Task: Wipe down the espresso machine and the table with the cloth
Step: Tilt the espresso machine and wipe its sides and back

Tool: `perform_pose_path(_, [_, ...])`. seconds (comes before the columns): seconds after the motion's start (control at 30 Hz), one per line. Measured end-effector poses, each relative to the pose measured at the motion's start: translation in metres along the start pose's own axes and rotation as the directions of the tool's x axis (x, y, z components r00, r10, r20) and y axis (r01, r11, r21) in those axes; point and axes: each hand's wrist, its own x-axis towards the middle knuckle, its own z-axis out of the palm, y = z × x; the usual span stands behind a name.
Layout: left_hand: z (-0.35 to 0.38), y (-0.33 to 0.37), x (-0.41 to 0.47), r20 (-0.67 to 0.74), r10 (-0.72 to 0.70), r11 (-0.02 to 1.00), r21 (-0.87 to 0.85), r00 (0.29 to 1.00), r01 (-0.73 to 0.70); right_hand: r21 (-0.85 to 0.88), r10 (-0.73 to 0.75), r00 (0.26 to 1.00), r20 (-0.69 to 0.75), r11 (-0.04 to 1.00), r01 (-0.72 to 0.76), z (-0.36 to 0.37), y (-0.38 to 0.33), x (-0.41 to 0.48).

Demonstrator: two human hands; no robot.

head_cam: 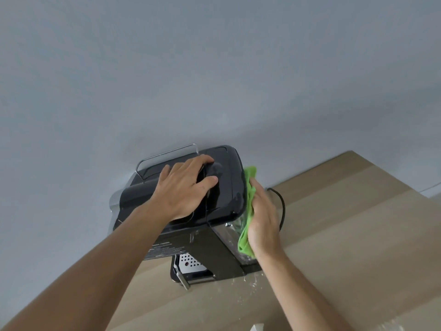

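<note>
A black espresso machine point(226, 173) stands on the pale wooden table point(346, 235), close to the grey wall. My left hand point(183, 187) lies flat on the machine's black top, fingers spread, holding nothing. A bright green cloth point(248, 206) is pressed against the machine's right side by my right hand point(262, 218), whose palm covers most of it. The cloth's top and bottom ends stick out past the hand. The machine's metal drip tray point(191, 266) and steam wand point(182, 280) show at the front bottom.
A black power cord point(281, 206) loops on the table behind my right hand. White specks and smears point(248, 283) lie on the table in front of the machine. A white object point(257, 327) peeks in at the bottom edge. A grey wall point(191, 68) fills the background.
</note>
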Motion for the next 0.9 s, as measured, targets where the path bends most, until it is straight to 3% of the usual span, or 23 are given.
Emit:
perform_pose_path(0.07, [0.0, 0.0, 0.001, -0.001, -0.013, 1.0, -0.01, 1.0, 0.013, 0.036, 0.036, 0.994, 0.106, 0.999, -0.04, -0.007, -0.001, 0.021])
perform_pose_path(0.13, [0.0, 0.001, 0.001, -0.012, -0.021, 0.999, -0.024, 1.0, 0.021, -0.021, 0.181, 0.974, 0.135, 0.983, -0.18, -0.021, 0.004, 0.023])
perform_pose_path(0.27, [0.0, 0.004, -0.002, -0.016, -0.017, 0.999, -0.042, 1.0, 0.017, -0.041, 0.423, 0.906, -0.001, 0.905, -0.423, -0.038, 0.041, -0.021])
perform_pose_path(0.3, [-0.001, 0.005, -0.002, -0.02, -0.018, 0.999, -0.049, 1.0, 0.017, -0.043, 0.421, 0.905, -0.056, 0.905, -0.424, -0.034, 0.044, -0.033])
perform_pose_path(0.4, [-0.001, 0.005, 0.0, -0.014, -0.039, 0.997, -0.064, 0.999, 0.038, -0.031, 0.301, 0.927, -0.224, 0.949, -0.315, -0.002, 0.027, -0.051])
perform_pose_path(0.5, [-0.001, 0.004, 0.0, -0.021, -0.045, 0.997, -0.066, 0.999, 0.043, -0.192, -0.072, 0.949, -0.307, 0.981, 0.012, 0.038, -0.008, -0.059])
perform_pose_path(0.63, [0.0, 0.003, -0.001, -0.025, -0.032, 0.997, -0.07, 0.999, 0.03, -0.426, -0.405, 0.884, -0.234, 0.86, 0.282, 0.046, 0.006, -0.069])
perform_pose_path(0.73, [0.001, 0.003, 0.0, -0.027, -0.024, 0.997, -0.075, 0.999, 0.022, -0.535, -0.455, 0.883, -0.112, 0.777, 0.332, 0.031, 0.029, -0.074])
perform_pose_path(0.9, [0.0, 0.003, -0.001, -0.029, -0.033, 0.997, -0.073, 0.999, 0.031, -0.596, -0.466, 0.882, -0.065, 0.727, 0.341, 0.037, 0.015, -0.073])
